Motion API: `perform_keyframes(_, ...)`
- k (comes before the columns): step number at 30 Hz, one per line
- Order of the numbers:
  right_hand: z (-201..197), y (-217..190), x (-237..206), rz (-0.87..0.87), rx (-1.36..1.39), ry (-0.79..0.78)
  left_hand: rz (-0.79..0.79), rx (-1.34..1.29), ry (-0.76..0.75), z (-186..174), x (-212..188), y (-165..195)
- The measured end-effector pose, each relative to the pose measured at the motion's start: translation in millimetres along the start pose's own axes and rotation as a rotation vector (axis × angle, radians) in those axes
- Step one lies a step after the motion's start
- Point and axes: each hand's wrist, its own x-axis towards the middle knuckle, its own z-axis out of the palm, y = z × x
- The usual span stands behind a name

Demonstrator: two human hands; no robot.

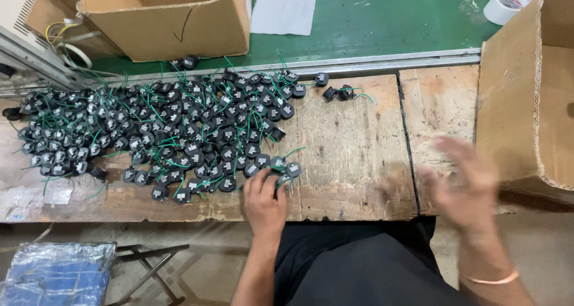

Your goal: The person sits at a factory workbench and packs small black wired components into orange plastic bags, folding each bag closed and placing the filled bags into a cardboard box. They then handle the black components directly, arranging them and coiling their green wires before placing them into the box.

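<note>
- While a big heap of small black parts [161,132] with green wires covers the left half of the wooden table [353,156], only three strays [338,92] lie apart near the far edge; by my judgement most of the sorting is left to do.
- Left hand [265,201] reaches forward, palm down, to the heap's near right corner; its grip is closing on a part [278,173] there, fingertips touching it.
- Right hand [466,180] hovers, blurred, beside the cardboard box [526,97] on the right; its grip is spread apart, holding nothing.
</note>
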Motion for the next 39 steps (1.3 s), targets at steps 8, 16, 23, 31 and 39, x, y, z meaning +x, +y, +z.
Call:
perform_keyframes(8,110,-86,-33,0.277,0.698,-0.641,0.198,-0.349,0.110,23,24,15)
perform_keyframes(16,125,-65,-37,0.429,1.005,-0.664,0.273,-0.885,0.060,46,9,41)
perform_keyframes(23,132,-53,-50,0.564,0.916,-0.712,0.299,-0.834,-0.082,27,-1,38)
perform_keyframes(31,127,-63,-49,0.183,0.578,-0.635,-0.559,-1.314,-0.322,25,-22,49)
perform_keyframes(39,119,-77,-42,0.222,0.645,-0.536,-0.296,-0.330,-0.100,18,19,22)
